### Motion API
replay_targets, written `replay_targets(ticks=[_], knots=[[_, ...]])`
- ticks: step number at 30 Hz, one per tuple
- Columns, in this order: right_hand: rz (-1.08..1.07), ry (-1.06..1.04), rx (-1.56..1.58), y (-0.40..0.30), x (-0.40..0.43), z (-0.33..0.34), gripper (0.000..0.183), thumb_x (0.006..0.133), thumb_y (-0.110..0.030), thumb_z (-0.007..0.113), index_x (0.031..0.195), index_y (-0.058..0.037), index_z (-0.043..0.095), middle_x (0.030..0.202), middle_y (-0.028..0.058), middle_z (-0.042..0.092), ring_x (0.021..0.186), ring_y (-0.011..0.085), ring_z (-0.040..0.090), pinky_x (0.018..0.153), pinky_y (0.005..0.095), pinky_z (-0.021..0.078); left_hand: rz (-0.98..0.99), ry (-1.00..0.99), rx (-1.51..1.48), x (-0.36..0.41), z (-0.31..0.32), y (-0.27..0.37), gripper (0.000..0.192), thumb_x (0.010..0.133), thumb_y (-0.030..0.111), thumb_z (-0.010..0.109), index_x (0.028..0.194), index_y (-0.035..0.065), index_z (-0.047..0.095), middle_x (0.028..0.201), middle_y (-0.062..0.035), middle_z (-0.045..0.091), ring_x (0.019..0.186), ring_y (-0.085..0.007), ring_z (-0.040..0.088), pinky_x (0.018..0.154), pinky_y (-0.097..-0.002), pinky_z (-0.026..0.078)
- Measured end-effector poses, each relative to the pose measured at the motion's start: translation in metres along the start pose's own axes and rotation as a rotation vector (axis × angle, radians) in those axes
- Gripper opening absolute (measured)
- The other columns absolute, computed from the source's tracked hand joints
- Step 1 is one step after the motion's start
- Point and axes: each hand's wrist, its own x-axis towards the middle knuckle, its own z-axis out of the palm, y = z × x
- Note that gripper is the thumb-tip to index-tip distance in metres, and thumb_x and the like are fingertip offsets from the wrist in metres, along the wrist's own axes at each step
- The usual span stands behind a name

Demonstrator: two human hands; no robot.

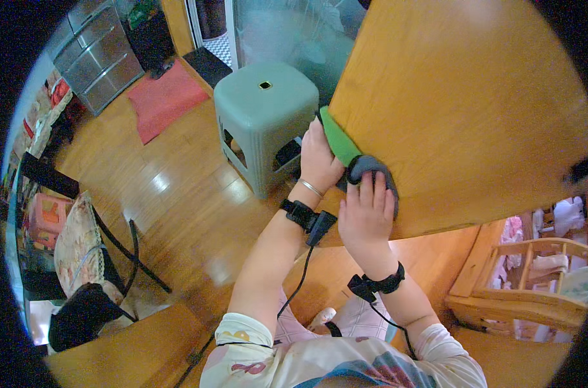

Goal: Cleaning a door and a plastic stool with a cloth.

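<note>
Before me is a slipper-like object with a green part (pixel 339 138) and a dark grey part (pixel 379 169), lying at the left edge of a wooden tabletop (pixel 459 121). My left hand (pixel 319 157), with a metal bangle at its wrist, is against the green part; its fingertips reach the upper end, and whether they curl under it is hidden. The fingers of my right hand (pixel 369 208) lie spread on the grey part near the table's front left corner. Both wrists wear black straps with small cabled devices.
A green plastic stool (pixel 267 102) stands left of the table. Farther left are a red mat (pixel 168 99), a drawer cabinet (pixel 102 58) and a chair with a patterned cushion (pixel 81 247). A wooden crib-like frame (pixel 531 296) stands at the right.
</note>
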Motion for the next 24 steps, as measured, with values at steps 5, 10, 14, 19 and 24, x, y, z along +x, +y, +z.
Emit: replay_targets(ticks=[5,10,14,19,24], knots=[[-0.131,-0.148,0.111,-0.027,-0.074,0.105,0.043,0.083,-0.027,0.059,0.119,-0.0045,0.059,0.141,0.0154,0.042,0.135,0.0329,0.033,0.108,0.0462,0.0268,-0.074,-0.067,-0.047,-0.105,0.015,-0.115,0.06,0.082,0.033,0.063,0.128,0.001,0.042,0.106,-0.0253,0.061,0.1,-0.0444,0.057,0.084,-0.0452,0.046],[-0.057,-0.067,0.316,-0.03,-0.138,0.164,0.031,0.086,-0.015,0.052,0.11,0.0022,0.061,0.131,0.0171,0.052,0.126,0.0306,0.045,0.104,0.038,0.0355,-0.16,-0.223,0.075,-0.172,0.028,-0.163,0.07,0.085,0.034,0.06,0.138,-0.0026,0.033,0.14,-0.0263,0.04,0.129,-0.0422,0.037,0.105,-0.0538,0.029],[-0.102,-0.202,-0.172,0.006,-0.139,0.103,0.037,0.093,-0.022,0.044,0.126,-0.0116,0.054,0.138,0.0046,0.049,0.134,0.0249,0.037,0.114,0.0445,0.0193,0.047,-0.164,0.119,-0.156,0.052,-0.081,0.071,0.089,0.022,0.052,0.142,-0.0104,0.018,0.147,-0.0322,0.024,0.138,-0.0505,0.01,0.114,-0.0576,0.002],[0.138,0.496,-0.133,0.056,-0.075,0.014,0.041,0.085,-0.037,0.056,0.123,-0.0223,0.058,0.134,0.0077,0.051,0.135,0.0287,0.037,0.113,0.057,0.0086,0.617,-0.074,0.323,-0.072,0.046,0.033,0.029,0.081,0.02,0.056,0.102,0.0018,0.065,0.146,-0.0389,0.019,0.132,-0.0626,0.009,0.11,-0.0656,0.007],[0.362,0.45,0.234,0.1,-0.075,-0.018,0.066,0.085,-0.035,0.061,0.136,0.0008,0.04,0.133,0.0245,0.046,0.128,0.0408,0.04,0.111,0.0594,0.015,0.505,0.003,0.208,-0.066,0.053,0.109,0.052,0.078,0.025,0.059,0.115,-0.0105,0.05,0.146,-0.0423,0.009,0.133,-0.0633,0.006,0.109,-0.0647,0.011]])
